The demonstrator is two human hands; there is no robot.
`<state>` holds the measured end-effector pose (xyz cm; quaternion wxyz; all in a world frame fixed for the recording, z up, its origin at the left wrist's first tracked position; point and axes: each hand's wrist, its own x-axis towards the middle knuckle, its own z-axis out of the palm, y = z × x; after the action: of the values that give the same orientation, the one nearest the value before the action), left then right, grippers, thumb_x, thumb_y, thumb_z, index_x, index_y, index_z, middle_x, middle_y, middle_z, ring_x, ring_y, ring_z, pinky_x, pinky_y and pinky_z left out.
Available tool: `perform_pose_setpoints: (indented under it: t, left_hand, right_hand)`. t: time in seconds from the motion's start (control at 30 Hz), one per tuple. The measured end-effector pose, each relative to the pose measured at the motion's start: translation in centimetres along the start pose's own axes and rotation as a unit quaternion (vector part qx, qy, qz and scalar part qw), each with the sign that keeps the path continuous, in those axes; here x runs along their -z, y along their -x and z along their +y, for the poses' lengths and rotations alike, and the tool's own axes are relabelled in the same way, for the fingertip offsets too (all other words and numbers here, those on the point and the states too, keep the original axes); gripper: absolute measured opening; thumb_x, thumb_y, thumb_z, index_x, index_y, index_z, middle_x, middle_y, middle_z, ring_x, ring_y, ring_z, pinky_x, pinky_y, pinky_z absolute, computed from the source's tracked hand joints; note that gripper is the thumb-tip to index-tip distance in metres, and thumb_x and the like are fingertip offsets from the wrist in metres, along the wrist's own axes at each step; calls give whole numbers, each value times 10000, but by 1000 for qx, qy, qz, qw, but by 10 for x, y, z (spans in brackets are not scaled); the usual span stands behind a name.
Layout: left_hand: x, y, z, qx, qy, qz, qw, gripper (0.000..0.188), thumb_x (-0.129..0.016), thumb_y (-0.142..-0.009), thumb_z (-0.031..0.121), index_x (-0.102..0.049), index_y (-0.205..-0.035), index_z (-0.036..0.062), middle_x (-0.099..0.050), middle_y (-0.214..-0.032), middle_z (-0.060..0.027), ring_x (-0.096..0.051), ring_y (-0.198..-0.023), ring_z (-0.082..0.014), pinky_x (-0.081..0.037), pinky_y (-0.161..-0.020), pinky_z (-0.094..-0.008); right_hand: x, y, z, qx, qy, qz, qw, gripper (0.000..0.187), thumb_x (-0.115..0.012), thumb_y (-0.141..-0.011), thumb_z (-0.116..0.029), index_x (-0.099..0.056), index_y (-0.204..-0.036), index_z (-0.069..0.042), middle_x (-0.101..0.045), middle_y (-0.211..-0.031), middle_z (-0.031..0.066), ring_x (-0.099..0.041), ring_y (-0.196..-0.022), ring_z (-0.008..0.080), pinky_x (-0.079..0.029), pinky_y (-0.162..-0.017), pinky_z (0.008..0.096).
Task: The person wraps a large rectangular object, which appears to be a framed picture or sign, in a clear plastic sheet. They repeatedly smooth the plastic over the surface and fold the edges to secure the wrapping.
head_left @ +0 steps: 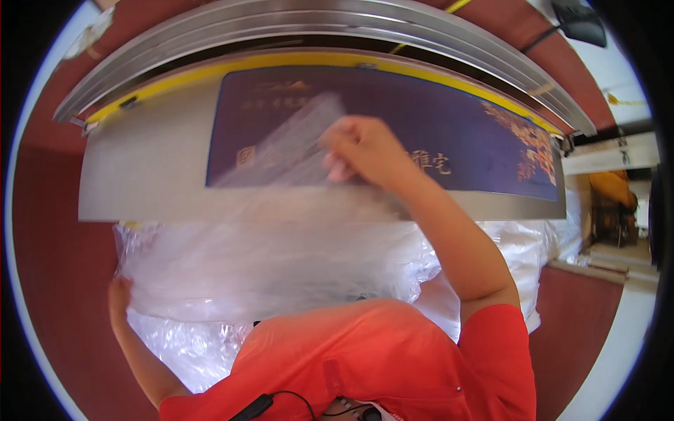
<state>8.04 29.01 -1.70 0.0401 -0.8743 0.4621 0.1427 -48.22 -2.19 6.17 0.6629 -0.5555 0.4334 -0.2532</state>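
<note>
My right hand (pixel 357 149) is raised over a dark purple printed panel with its fingers pinched together. From them a clear plastic sheet (pixel 270 242) stretches down and left, blurred by motion. At the far left, my left hand (pixel 121 298) is closed at the sheet's left edge, its fingers small and partly smeared. The purple panel (pixel 393 116) carries gold characters and an orange branch pattern at its right end. It lies on a flat grey metal bed (pixel 151 151), partly seen through the plastic.
A yellow strip (pixel 172 79) with small dark clips runs along the bed's far edge. Behind it curves a long grey metal rail (pixel 281 19). More crumpled clear plastic (pixel 189 347) hangs below the near edge. The floor (pixel 63 274) is dark red. A black device (pixel 581 24) stands at the far right.
</note>
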Motion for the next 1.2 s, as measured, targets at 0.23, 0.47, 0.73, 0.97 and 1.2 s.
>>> perform_pose_setpoints:
  t: [0.23,0.47,0.73,0.97,1.2]
  left_hand:
    - [13,48,268,-198,339,162,906,252,-551,-753,62,-526,-1000,27,-550,-949,-85,-524,-863,-170,-408,-764,-271]
    - [53,43,361,-327,549,-6,769,186,-452,-837,241,-532,-860,75,-473,-676,30,-434,-595,-40,-350,-485,-204]
    - [154,-86,-118,123,473,59,870,301,-420,-840,339,-535,-824,62,-542,-740,-38,-515,-651,-125,-414,-547,-267]
    - [87,-186,66,-70,130,258,955,279,-392,-846,281,-524,-858,36,-545,-805,-87,-527,-709,-202,-423,-593,-320]
    - [50,-271,292,-164,-97,358,914,263,-364,-851,224,-513,-891,10,-549,-871,-136,-539,-767,-280,-432,-640,-373]
  right_hand:
    - [-93,28,12,32,131,-117,984,148,-502,-800,-127,-515,-789,20,-564,-614,79,-547,-521,110,-428,-482,230]
    - [-56,89,15,55,303,-150,939,201,-505,-800,-210,-505,-703,-33,-538,-559,52,-545,-513,117,-402,-488,251]
    - [89,263,101,-132,314,-36,940,156,-539,-748,-167,-510,-759,-14,-519,-642,78,-480,-607,156,-391,-562,268]
    - [298,420,58,-352,310,290,834,149,-461,-759,-227,-553,-771,-111,-440,-662,-29,-398,-610,68,-357,-523,238]
    - [232,341,-108,202,635,591,454,288,-422,-785,-308,-481,-938,-72,-424,-885,62,-372,-827,195,-294,-723,320]
